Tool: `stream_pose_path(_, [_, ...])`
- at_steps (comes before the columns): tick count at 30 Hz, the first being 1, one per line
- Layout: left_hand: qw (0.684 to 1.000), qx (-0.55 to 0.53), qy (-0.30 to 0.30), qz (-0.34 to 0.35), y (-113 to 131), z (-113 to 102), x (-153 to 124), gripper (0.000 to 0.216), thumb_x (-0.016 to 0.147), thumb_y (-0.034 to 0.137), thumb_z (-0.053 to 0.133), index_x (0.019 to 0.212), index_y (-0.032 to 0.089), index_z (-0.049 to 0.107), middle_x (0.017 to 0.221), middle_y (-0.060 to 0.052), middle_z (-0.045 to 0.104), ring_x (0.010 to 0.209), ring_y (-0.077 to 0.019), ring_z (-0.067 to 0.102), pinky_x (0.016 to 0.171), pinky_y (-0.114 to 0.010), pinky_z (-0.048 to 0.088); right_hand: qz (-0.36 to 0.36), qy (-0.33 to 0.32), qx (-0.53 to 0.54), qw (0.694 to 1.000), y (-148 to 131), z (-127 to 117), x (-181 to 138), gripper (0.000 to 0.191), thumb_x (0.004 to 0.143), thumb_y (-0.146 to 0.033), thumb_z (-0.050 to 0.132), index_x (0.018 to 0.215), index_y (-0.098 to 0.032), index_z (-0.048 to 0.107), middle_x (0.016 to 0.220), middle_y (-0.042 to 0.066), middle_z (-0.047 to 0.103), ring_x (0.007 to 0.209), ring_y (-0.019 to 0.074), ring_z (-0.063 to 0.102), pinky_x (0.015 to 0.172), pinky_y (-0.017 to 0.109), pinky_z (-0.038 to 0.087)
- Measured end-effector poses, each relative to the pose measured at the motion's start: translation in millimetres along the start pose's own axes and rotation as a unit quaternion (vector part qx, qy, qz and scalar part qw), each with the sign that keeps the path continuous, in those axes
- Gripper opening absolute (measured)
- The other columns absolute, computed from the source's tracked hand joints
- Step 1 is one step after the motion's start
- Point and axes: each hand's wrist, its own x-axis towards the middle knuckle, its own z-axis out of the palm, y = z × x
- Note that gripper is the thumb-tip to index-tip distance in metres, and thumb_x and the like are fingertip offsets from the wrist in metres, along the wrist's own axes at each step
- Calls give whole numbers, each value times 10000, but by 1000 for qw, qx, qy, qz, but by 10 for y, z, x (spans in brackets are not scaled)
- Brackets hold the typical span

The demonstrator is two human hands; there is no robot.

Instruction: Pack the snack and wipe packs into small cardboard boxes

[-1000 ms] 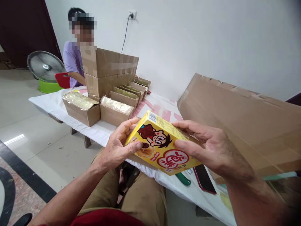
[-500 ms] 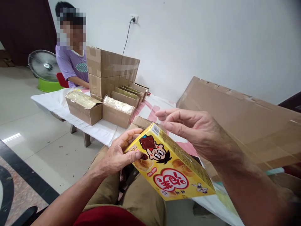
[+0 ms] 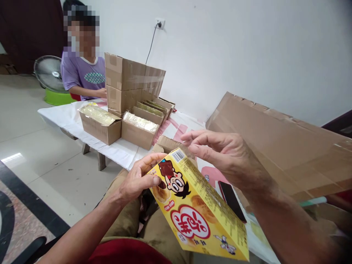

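In the head view, the table's cloth-covered near edge (image 3: 110,152) runs slantwise from far left toward lower right, with the yellow box (image 3: 192,209) tilted across it, its lower end toward the person's lap. Stacked cartons (image 3: 132,75) bound the far left; a large cardboard piece (image 3: 277,146) rises on the right, and a strip of pink-and-white cloth lies between. An open carton (image 3: 169,142) sits just behind the box's upper end; a phone (image 3: 232,201) lies near its right side. The left hand (image 3: 137,179) clamps that upper end, thumb on the printed face. The right hand (image 3: 220,150) hovers, fingers loosely curled, thumb apart from the fingers; whether its fingertips touch the open carton cannot be told.
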Motion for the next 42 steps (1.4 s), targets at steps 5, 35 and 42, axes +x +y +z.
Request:
stream_pose_path(5, [1000,-16,8,5,-25,-30,-8,611,706,382,904,1258,213,705,1162,-104,790,997,-268,773,796,-306,622,46,-35,33,998,121,97,37,268,858,-411,748,691,-203,728,1030,78,782,1088,257,711,927,377,566])
stream_pose_path(35, [968,78,233,56,558,-406,64,525,718,402,898,1154,171,718,1055,-100,822,930,-281,800,852,-412,661,116,6,204,972,658,386,-4,707,778,-500,879,1364,-237,585,1218,96,776,1092,289,752,892,425,647])
stream_pose_path(42, [963,192,187,-7,1035,-724,-50,488,719,348,915,1164,197,784,1071,-121,823,1041,-357,784,859,-468,675,109,-1,256,961,739,590,224,623,777,-469,877,1295,-234,622,1168,87,788,1082,294,754,868,445,661])
